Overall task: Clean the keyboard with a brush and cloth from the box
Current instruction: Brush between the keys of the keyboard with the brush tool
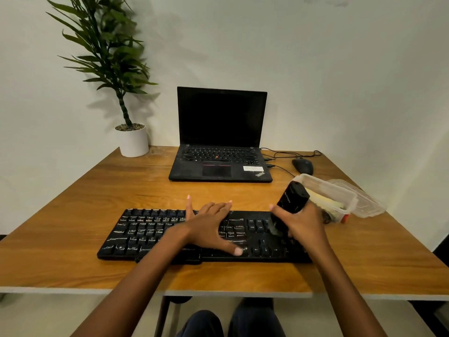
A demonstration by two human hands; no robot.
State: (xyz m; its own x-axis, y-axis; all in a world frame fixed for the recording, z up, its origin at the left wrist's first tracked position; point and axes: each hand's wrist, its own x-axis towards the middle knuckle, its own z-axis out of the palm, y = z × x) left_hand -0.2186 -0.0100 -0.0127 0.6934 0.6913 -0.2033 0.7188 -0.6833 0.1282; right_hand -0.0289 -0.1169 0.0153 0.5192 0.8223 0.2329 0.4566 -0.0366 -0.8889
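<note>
Plain white walls close in a wooden surface [73, 215], which carries everything observed. Largest item on it is an open laptop [220, 135] at the far centre, screen dark, with a potted plant [131, 139] at its left and a wired mouse [303, 166] at its right. Nearest the person lies the black keyboard [145, 234], set square to the front edge; pale streaks or dust marks show across the keys of its left and middle sections. The left hand [209, 227] rests flat on the middle of the keyboard, fingers spread apart, gripping nothing, apparently steadying the board. The right hand [303, 224] is clamped round a black cylindrical brush [291, 198], its upper end tilted away, its lower end meeting the keys near the right-hand key block; the bristles themselves are blurred and partly hidden. A clear plastic box [340, 198] sits just beyond the keyboard's right end, its lid [366, 203] lying beside it, with a yellowish item inside, possibly the cloth, though this cannot be confirmed. Assessment: brushing is in progress at the right end; the marked keys to the left appear outstanding, and the wipe with the cloth is judged not yet begun.
</note>
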